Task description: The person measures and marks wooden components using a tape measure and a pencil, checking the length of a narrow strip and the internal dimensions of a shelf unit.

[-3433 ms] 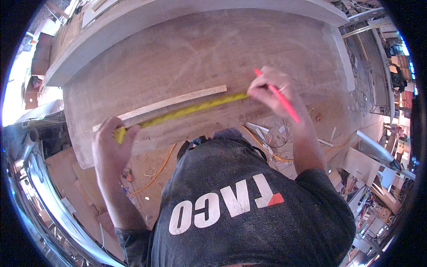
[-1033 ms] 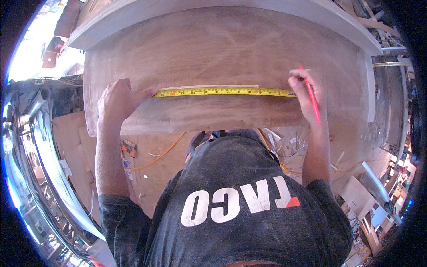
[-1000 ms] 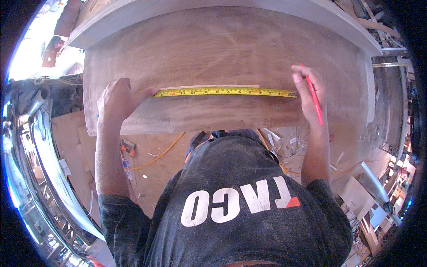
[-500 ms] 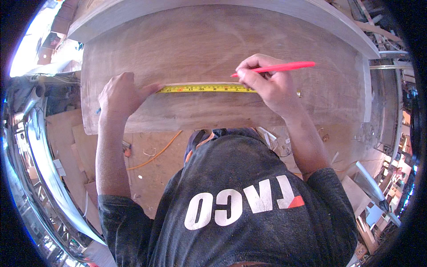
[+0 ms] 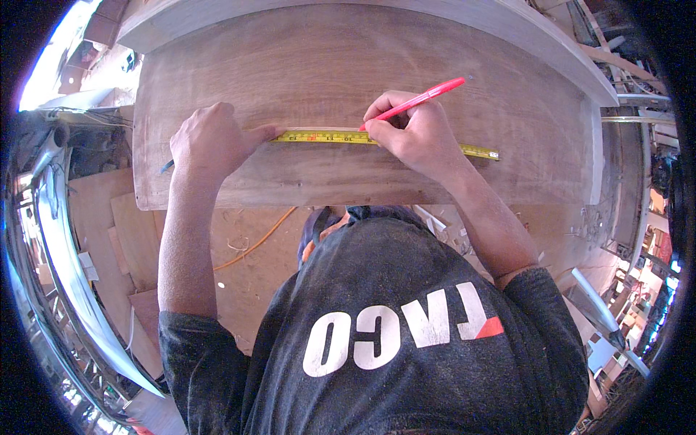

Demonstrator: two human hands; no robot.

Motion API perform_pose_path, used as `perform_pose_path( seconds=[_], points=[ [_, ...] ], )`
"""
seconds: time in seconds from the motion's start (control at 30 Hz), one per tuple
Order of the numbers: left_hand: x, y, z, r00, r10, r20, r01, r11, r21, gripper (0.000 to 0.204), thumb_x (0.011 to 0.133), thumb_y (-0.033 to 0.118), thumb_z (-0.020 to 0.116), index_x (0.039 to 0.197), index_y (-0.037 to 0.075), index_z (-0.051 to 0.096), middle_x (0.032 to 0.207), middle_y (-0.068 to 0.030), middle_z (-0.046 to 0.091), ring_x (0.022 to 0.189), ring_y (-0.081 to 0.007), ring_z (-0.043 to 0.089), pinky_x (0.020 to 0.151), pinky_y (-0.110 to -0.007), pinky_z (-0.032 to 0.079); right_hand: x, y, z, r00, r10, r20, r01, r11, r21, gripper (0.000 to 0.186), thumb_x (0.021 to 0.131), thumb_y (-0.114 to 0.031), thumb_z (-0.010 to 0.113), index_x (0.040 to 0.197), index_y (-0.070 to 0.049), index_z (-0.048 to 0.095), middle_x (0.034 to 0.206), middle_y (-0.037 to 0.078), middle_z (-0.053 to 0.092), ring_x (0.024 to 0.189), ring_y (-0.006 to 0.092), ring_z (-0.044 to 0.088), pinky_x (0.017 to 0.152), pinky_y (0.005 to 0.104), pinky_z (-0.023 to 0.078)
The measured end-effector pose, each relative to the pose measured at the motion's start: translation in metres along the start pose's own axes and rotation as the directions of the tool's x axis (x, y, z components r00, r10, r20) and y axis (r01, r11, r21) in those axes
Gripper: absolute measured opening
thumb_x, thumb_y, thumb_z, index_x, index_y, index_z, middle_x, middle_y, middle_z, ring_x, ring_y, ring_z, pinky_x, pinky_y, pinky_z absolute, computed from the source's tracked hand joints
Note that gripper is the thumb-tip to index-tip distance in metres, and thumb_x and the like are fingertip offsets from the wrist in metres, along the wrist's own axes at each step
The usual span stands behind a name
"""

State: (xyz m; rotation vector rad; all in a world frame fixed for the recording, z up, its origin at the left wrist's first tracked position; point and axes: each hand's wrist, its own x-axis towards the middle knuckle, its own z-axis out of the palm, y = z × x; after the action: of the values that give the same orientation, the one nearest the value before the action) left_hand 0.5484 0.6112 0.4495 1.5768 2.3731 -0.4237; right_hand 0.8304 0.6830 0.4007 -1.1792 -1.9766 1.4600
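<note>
tape measure (image 5: 319, 136) is extended, gripped by left hand (image 5: 210, 141); pen (image 5: 428, 95) is gripped by right hand (image 5: 415, 136), no mark being discernible.

Open board (image 5: 304, 80) beyond the tape measure (image 5: 312, 137); raised ledge (image 5: 177, 20) blocks far side

Orange cord (image 5: 256, 246): curved across the floor (image 5: 246, 290);
Wood panels (image 5: 101, 217): flat, at left;
Pale tube (image 5: 594, 298): slanting, at lower right

The left hand (image 5: 212, 138) hides the left end of the tape measure (image 5: 319, 136); the right hand (image 5: 415, 136) covers its middle.
</note>
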Motion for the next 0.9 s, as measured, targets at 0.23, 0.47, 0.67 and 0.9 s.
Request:
perform_pose_path(
  seconds=[0.23, 0.47, 0.67, 0.9],
  points=[
    [0.002, 0.002, -0.003, 0.999, -0.006, 0.032, 0.005, 1.000, 0.013, 0.095, 0.081, 0.086, 0.070, 0.108, -0.005, 0.076, 0.113, -0.0283, 0.076, 0.110, -0.0415, 0.075, 0.097, -0.052, 0.058, 0.005, 0.008, 0.001, 0.999, -0.036, 0.022, 0.037, 0.998, -0.044, 0.009, 0.092, -0.008, 0.076, 0.096, 0.000, 0.075, 0.082, 0.000, 0.072, 0.073, 0.0047, 0.063, 0.063, 0.0248, 0.050],
    [0.002, 0.003, -0.004, 1.000, -0.006, 0.023, 0.006, 1.000, 0.002, 0.096, 0.080, 0.086, 0.070, 0.106, -0.005, 0.077, 0.109, -0.0281, 0.077, 0.106, -0.0418, 0.076, 0.095, -0.052, 0.058, 0.005, 0.014, 0.000, 0.998, -0.036, 0.044, 0.040, 0.997, -0.072, 0.011, 0.092, -0.010, 0.077, 0.098, 0.000, 0.076, 0.085, 0.001, 0.073, 0.076, 0.0053, 0.066, 0.067, 0.0252, 0.053],
    [0.001, 0.000, 0.000, 1.000, 0.004, -0.011, -0.004, 1.000, -0.002, 0.095, 0.080, 0.086, 0.070, 0.105, -0.005, 0.076, 0.110, -0.0285, 0.077, 0.108, -0.0417, 0.075, 0.096, -0.052, 0.058, 0.006, 0.014, 0.000, 0.998, -0.027, 0.056, 0.032, 0.995, -0.090, 0.011, 0.093, -0.010, 0.077, 0.098, -0.001, 0.076, 0.086, 0.000, 0.074, 0.077, 0.0054, 0.066, 0.068, 0.0254, 0.053],
    [-0.001, 0.005, -0.006, 0.999, -0.030, 0.038, 0.030, 1.000, -0.005, 0.096, 0.080, 0.087, 0.070, 0.105, -0.005, 0.075, 0.110, -0.0286, 0.076, 0.110, -0.0421, 0.074, 0.097, -0.052, 0.057, 0.007, 0.024, 0.004, 0.989, -0.145, -0.016, 0.144, 0.988, -0.059, 0.015, 0.088, -0.017, 0.077, 0.091, -0.002, 0.078, 0.076, 0.008, 0.077, 0.068, 0.0128, 0.072, 0.062, 0.0310, 0.056]
  ],
)
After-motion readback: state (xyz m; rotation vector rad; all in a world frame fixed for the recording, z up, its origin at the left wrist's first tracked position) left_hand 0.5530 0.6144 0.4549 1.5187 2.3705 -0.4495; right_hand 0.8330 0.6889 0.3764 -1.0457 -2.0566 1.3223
